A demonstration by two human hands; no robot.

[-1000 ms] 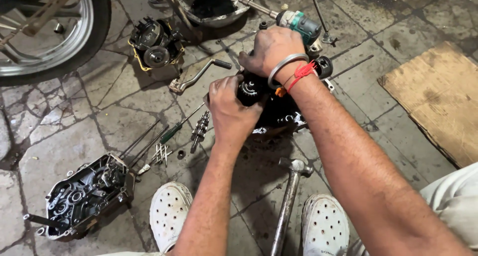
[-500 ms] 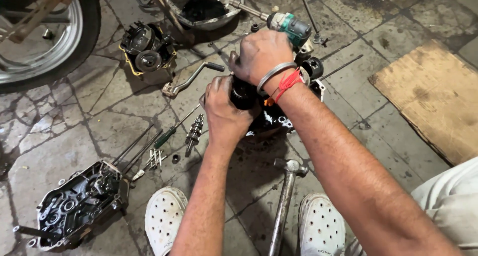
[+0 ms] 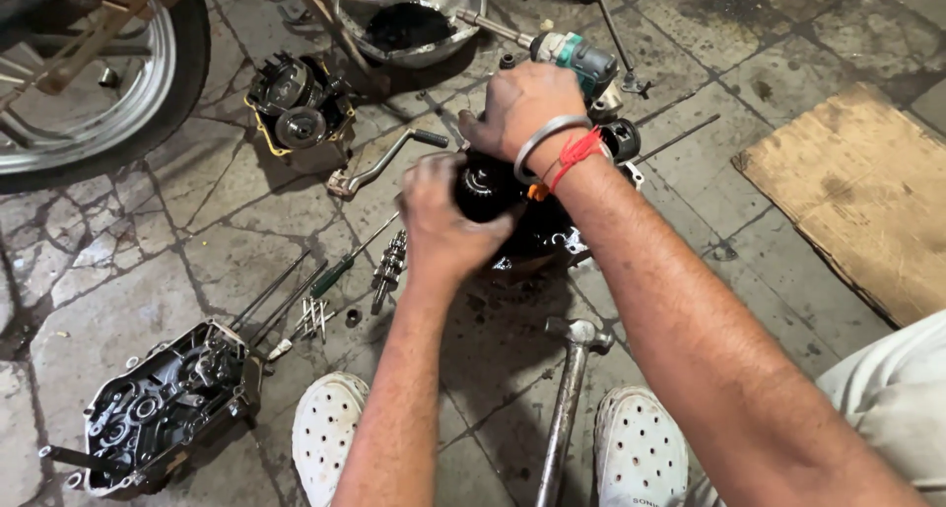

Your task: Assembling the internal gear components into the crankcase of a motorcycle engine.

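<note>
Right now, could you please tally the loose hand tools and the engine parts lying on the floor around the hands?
Hammers: 1
Screwdrivers: 1
Power drivers: 1
Kick levers: 1
Engine case halves: 2, one under the left hand and right hand at, one at lower left
Total: 6

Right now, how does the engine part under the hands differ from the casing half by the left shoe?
The engine part is gripped by both hands, left hand and right hand; the casing half lies untouched. The engine part is mostly hidden by the hands; the casing half lies open side up, showing its inner cavities. Both are dark, greasy metal on the stone floor.
</note>
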